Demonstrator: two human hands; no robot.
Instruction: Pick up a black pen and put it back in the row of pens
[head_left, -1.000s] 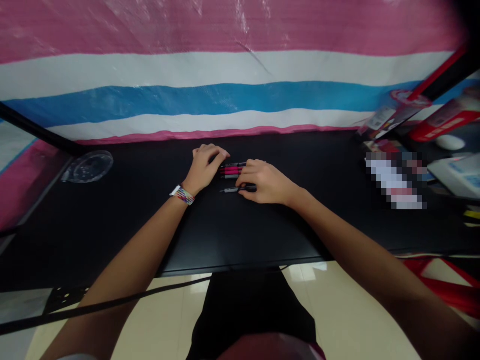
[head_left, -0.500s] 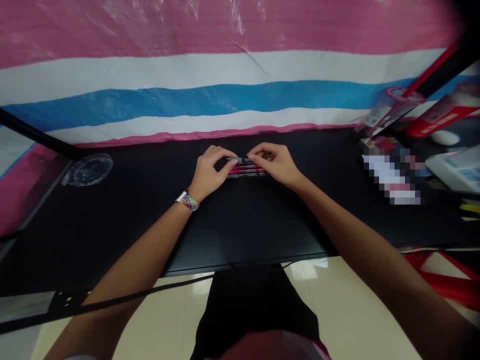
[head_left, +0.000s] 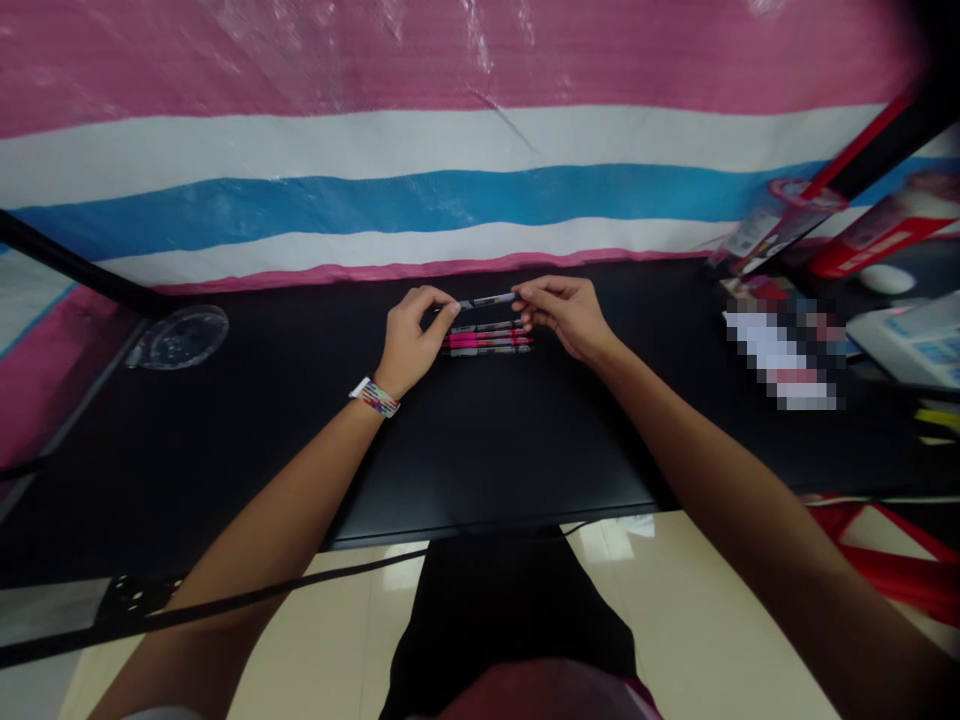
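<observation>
A dark pen with a clear grey barrel (head_left: 486,300) is held between my two hands, just beyond a row of pens. My left hand (head_left: 416,335) pinches its left end between thumb and forefinger. At its right end, the thumb and forefinger of my right hand (head_left: 564,312) are closed on it. Nearer to me, several pens lie side by side on the black table (head_left: 480,440): pink pens (head_left: 480,340) in the middle and a grey pen (head_left: 491,351) closest. A colourful band circles my left wrist.
A round clear plastic lid (head_left: 184,338) lies at the table's left. On the right stand a clear cup (head_left: 772,225), a red container (head_left: 885,235), a white mouse (head_left: 887,279) and a white box-like object (head_left: 911,335). A striped plastic sheet (head_left: 450,195) hangs behind.
The held pen has moved up and away from the row. My hands have spread slightly apart along it, so more of its barrel and of the lying pens shows.
</observation>
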